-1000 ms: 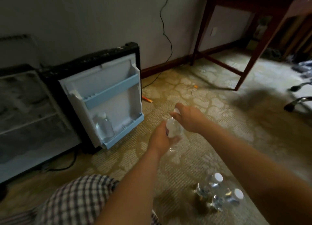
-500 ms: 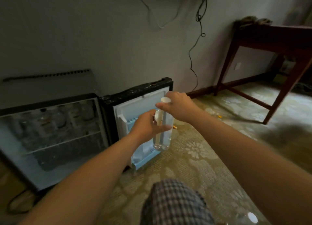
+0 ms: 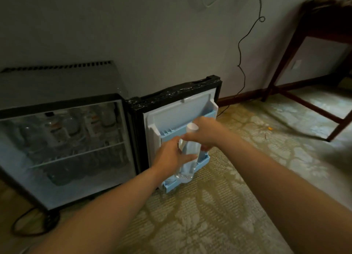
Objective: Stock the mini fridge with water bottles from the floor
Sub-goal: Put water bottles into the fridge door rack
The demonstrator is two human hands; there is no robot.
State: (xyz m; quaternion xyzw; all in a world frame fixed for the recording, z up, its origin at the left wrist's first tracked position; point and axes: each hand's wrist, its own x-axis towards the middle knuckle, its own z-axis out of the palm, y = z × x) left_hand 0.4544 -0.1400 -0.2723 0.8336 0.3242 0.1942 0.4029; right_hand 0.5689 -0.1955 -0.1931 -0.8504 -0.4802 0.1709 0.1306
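Observation:
A clear water bottle with a white cap stands upright in front of the open fridge door, its base over the door's lower blue shelf. My left hand grips the bottle's body from the left. My right hand holds its neck just under the cap. The black mini fridge stands open to the left, with several bottles on its upper wire shelf and dim shapes below.
A black power cord hangs down the wall to the baseboard. A dark wooden table stands at the right, its legs on the patterned carpet. Another cable loops on the floor at the fridge's front left corner.
Both hands have carried the bottle up from the carpet and forward to the door's lower shelf. My view has swung left toward the fridge; the floor bottles have left the frame.

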